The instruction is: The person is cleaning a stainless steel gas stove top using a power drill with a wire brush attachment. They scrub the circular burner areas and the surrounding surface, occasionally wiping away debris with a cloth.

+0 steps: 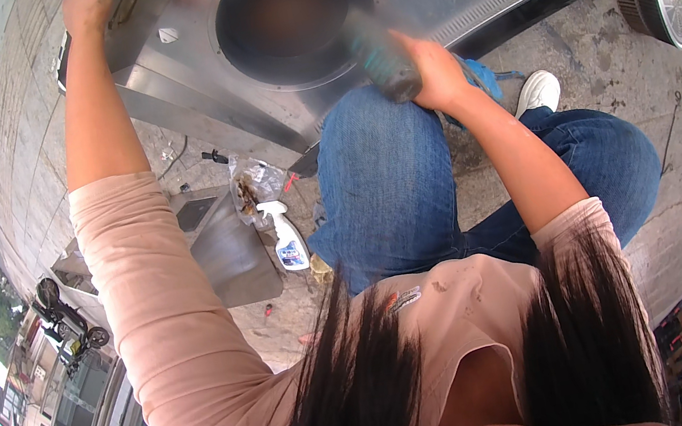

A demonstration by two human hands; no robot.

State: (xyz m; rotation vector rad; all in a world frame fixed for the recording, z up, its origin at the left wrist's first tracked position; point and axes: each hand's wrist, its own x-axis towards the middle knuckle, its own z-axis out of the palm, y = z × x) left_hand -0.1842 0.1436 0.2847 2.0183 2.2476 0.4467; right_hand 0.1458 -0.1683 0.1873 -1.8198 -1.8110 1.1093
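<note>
A stainless-steel range hood (175, 71) with two round openings lies in front of me. My left hand (89, 8) is at the top edge of the picture, beside the hood's left side; its fingers are cut off, so its grip is hidden. My right hand (434, 72) is closed around a dark, thick cylindrical object with teal marks (386, 60), blurred, perhaps a power tool's body. It is above my knee and the lower right rim of the larger opening (295, 17). Blue material (482, 77) shows behind my right wrist.
A white spray bottle (288, 239), a clear plastic bag (257, 186) and a sheet-metal part (236, 251) lie on the paving at left. A blower wheel (651, 4) lies at the upper right, with a thin metal rod (671, 130) below it.
</note>
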